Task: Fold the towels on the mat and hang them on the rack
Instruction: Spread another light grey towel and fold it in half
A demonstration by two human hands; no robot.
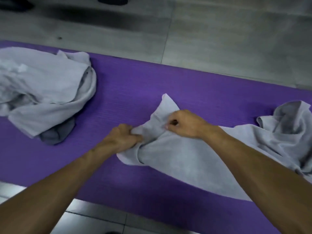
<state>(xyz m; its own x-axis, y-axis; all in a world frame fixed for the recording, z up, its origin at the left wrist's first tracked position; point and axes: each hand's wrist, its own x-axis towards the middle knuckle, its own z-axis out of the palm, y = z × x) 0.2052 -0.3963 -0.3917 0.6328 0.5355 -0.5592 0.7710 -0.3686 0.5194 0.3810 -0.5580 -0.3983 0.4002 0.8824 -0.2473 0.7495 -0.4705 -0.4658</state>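
No readable text, labels, brands, numbers or signs anywhere; mat [131,92] and towels [185,159] carry none.

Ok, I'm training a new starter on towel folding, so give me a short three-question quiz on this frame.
1. True or false: both hands grip the same towel.
2. What colour is the mat under the towels?
3. Where is the crumpled towel pile? A) far left of the mat B) on the tiled floor C) on a rack

Key:
1. True: the left hand and right hand both grip the light grey towel.
2. Purple: the mat.
3. A: the crumpled towel pile lies on the mat's far left; no rack is in view.
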